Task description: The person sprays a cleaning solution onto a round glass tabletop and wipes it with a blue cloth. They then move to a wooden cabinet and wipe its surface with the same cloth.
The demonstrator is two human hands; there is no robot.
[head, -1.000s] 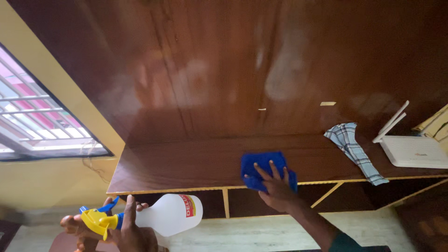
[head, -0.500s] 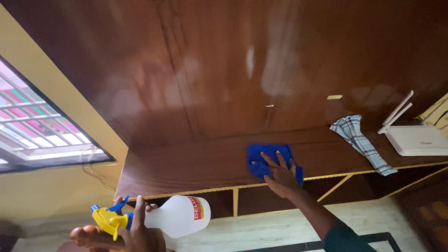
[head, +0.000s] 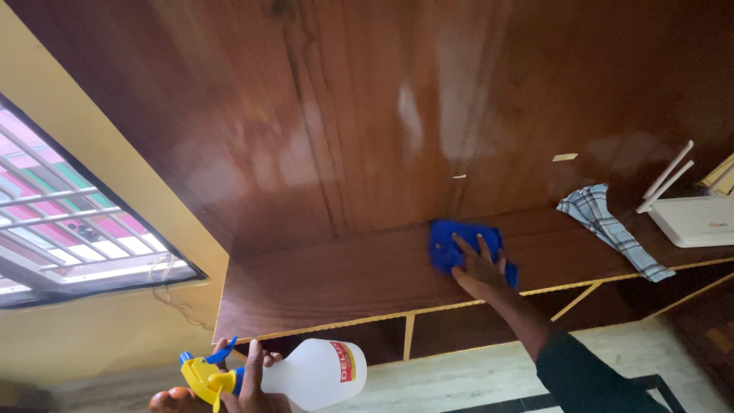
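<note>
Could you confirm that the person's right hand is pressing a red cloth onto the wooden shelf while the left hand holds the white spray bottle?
Not quite: the cloth under the right hand is blue, not red, as the head view shows. The rest holds: it is pressed onto the wooden shelf, and the left hand holds the white spray bottle.

Shelf top bare leftward; checked cloth and white router crowd right.

We see right hand slide blue cloth along surface toward rear wall panel (away from front edge); left hand lifts spray bottle slightly.
</note>
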